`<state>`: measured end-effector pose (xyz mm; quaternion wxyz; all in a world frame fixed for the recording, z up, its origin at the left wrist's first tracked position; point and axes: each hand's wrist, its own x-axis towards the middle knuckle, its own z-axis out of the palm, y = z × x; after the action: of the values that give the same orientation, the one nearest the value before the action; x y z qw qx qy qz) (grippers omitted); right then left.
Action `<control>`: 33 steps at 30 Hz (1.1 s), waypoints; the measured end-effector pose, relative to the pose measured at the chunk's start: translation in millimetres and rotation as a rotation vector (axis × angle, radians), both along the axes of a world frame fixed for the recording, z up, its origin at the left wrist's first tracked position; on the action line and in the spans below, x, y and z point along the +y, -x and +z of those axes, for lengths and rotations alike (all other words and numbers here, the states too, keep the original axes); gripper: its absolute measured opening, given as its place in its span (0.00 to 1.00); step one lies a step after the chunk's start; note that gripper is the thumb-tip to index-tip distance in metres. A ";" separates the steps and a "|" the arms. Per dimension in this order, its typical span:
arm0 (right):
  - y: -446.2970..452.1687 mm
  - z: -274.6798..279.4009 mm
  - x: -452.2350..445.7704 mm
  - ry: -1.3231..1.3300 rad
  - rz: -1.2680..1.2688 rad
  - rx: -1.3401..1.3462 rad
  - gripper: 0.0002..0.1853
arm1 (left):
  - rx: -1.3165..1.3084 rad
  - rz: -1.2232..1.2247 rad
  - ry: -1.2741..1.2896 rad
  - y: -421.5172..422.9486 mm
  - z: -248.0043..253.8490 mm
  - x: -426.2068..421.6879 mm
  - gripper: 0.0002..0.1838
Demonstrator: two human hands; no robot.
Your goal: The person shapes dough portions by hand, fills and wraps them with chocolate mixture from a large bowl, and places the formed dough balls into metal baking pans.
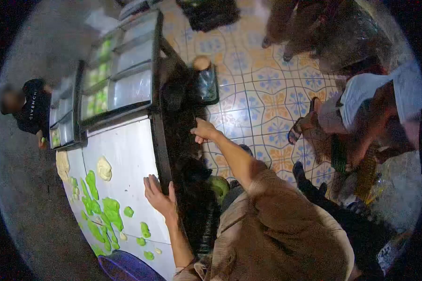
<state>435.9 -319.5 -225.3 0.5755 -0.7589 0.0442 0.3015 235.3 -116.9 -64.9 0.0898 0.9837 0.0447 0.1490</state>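
Observation:
My left hand (pixel 161 196) lies with its fingers spread at the edge of a white tabletop (pixel 126 145), holding nothing. Pieces of bright green dough (pixel 111 210) are scattered over that surface, some in lumps and some flattened. A pale dough lump (pixel 104 168) sits farther up the table. My right hand (pixel 205 131) is held out past the table's dark edge, above the tiled floor side. Its fingers are curled in, and whatever they may hold is hidden.
Divided trays (pixel 118 61) with green and pale pieces stand at the table's far end. A purple basin (pixel 126 267) is at the near end. A lidded container (pixel 205 84) stands on the tiled floor (pixel 267 93). A person in black (pixel 33 105) stands left; other people are at right.

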 end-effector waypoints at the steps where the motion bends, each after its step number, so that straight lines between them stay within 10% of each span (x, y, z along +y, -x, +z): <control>1: -5.3 -6.6 -3.2 0.056 0.024 -0.015 0.43 | -0.009 0.012 0.008 -6.3 3.0 -2.0 0.38; 8: -28.5 51.7 -3.1 0.040 -0.002 0.192 0.18 | -0.037 0.068 -0.026 -29.1 2.8 0.0 0.40; 13: -49.9 -34.1 35.4 0.036 0.104 0.071 0.40 | -0.013 0.126 -0.025 -34.4 7.1 -1.1 0.37; 33: -54.6 -17.8 28.8 0.239 0.194 0.073 0.37 | 0.061 0.215 -0.040 -21.3 3.0 7.7 0.37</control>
<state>490.5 -290.7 -243.2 0.4474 -0.8112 0.0273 0.3757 256.6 -109.2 -61.9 0.0522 0.9789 0.1497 0.1285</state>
